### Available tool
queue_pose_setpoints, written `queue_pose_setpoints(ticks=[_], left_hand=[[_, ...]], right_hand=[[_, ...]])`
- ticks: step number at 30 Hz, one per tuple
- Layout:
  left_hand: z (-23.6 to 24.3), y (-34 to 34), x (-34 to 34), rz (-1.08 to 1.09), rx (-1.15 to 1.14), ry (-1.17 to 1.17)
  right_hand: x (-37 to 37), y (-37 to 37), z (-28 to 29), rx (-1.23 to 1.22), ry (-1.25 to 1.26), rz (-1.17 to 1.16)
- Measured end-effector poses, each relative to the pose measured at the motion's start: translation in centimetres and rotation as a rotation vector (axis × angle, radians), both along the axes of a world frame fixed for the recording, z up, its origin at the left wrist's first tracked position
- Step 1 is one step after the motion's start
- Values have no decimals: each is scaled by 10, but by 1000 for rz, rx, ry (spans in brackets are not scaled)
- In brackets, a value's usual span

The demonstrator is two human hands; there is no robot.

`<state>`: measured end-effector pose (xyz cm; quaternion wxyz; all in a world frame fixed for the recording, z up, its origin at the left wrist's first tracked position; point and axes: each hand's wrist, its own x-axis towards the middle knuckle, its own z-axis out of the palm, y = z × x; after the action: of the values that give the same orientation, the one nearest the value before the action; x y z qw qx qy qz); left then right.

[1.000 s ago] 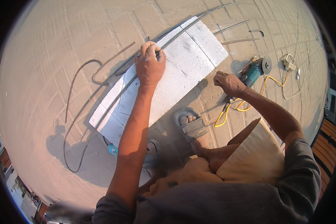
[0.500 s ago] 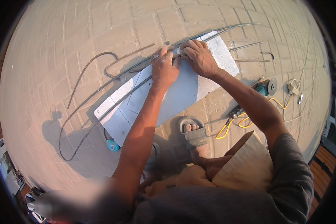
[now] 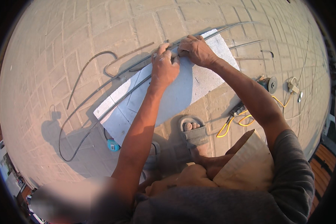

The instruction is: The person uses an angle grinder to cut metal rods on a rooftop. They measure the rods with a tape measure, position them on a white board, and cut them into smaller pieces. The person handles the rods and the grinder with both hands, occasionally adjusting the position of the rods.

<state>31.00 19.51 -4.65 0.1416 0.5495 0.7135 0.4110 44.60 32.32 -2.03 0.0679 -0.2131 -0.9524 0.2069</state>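
A long, thin steel rod (image 3: pixel 132 92), bent into a loop at its left end, runs slantwise over a pale rectangular block (image 3: pixel 190 89) on the paving. Close together at the block's far edge, both my hands are on this rod. My left hand (image 3: pixel 164 69) pinches it between thumb and curled fingers, the index finger stretched forward. Just to its right, my right hand (image 3: pixel 198 52) is closed with its fingertips bent down around the rod. My fingers hide the stretch of rod between them, and anything small there cannot be made out. Pencil-like lines mark the block.
Bent rod pieces (image 3: pixel 82 74) lie on the left, and straight rods (image 3: pixel 246 44) stick out on the right. A blue tape measure (image 3: pixel 113 145) rests by the block's near left corner. An angle grinder (image 3: pixel 267 85) with a yellow cord (image 3: pixel 224 128) and a socket (image 3: pixel 293 87) lie right.
My right hand has shifted slightly left and its fingers have curled in more. My left index finger has stretched forward a little. The rods and block stay put.
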Motion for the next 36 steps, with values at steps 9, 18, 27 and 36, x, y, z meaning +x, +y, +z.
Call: queue_pose_setpoints(ticks=[9, 18, 27, 36], left_hand=[[-7, 5, -5, -48, -1, 29], [0, 1, -18, -80, 16, 78], [36, -20, 14, -180, 194, 242], [60, -84, 105, -504, -7, -373]], right_hand=[[-33, 38, 41, -108, -173, -396], [212, -29, 147, -558, -389, -982], [328, -83, 11, -713, 126, -1809], [313, -78, -32, -925, 752, -1811]])
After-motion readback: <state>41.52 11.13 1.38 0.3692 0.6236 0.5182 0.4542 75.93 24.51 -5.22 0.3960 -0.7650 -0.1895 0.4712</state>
